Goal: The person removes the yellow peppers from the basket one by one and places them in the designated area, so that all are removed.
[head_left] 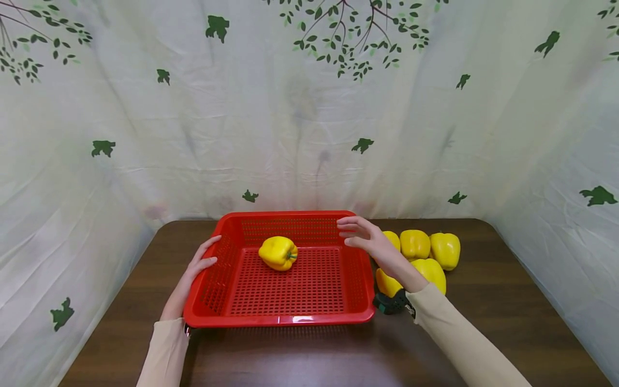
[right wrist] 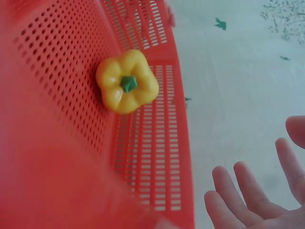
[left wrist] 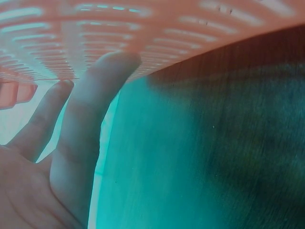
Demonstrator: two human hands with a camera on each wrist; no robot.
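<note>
A red plastic basket (head_left: 285,322) with perforated walls rests on the table. Inside it lies one yellow bell pepper (head_left: 275,252) on its side, its green stem facing right in the head view. My left hand (head_left: 197,264) is at the basket's left side, its outstretched fingers against the outside of the wall, as the left wrist view also shows. Above the right rim hovers my right hand (head_left: 369,242), fingers spread and holding nothing. In the right wrist view, that hand (right wrist: 257,205) is apart from the pepper (right wrist: 127,82).
Several more yellow bell peppers (head_left: 445,250) are grouped right of the basket, partly hidden behind my right forearm. The dark wooden table (head_left: 488,301) is backed by a pale curtain (head_left: 271,134) with leaf prints. A dark wristband (head_left: 391,302) sits at my right wrist.
</note>
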